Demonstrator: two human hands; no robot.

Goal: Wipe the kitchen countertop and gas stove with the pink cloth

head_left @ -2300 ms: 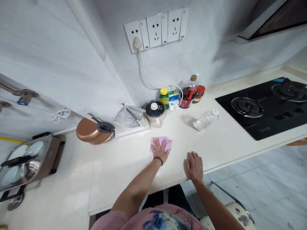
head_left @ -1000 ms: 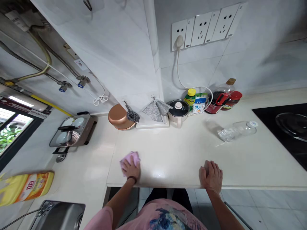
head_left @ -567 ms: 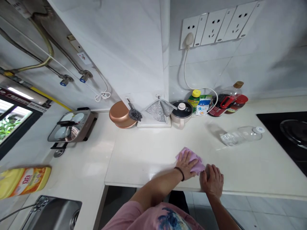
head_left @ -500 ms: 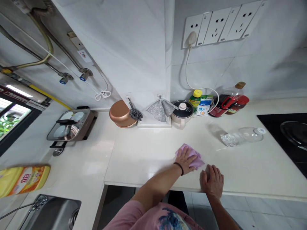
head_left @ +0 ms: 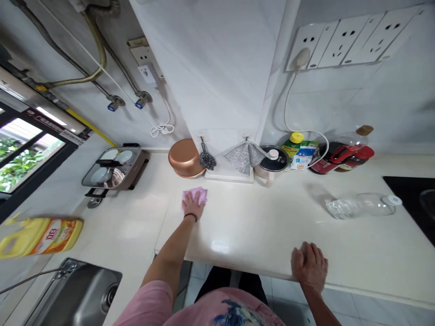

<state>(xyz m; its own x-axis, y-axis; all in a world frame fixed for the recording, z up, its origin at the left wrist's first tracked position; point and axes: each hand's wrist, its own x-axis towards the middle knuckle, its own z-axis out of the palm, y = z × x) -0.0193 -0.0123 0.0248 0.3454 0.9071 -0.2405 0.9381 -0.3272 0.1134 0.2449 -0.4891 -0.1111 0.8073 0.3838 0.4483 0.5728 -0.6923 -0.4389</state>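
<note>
My left hand [head_left: 192, 210] is stretched out far across the white counter [head_left: 258, 226] and presses a small pink cloth [head_left: 195, 194] flat under its fingers. The cloth lies just in front of a copper pan [head_left: 183, 158] leaning at the wall. My right hand [head_left: 310, 267] rests palm down on the counter's front edge, fingers spread, holding nothing. A dark band sits on my left wrist.
A clear plastic bottle [head_left: 360, 206] lies on its side at the right, near the black hob [head_left: 413, 192]. A small lidded pot [head_left: 272, 160], jars, a steel scrubber [head_left: 207, 160] and a silver cloth [head_left: 245, 156] line the wall. Left: electric grill pan [head_left: 113, 167], yellow bottle [head_left: 41, 235], steel sink [head_left: 74, 294].
My left hand has swept the pink cloth from beside my right hand to the back left, near the copper pan. My right hand has stayed on the counter edge.
</note>
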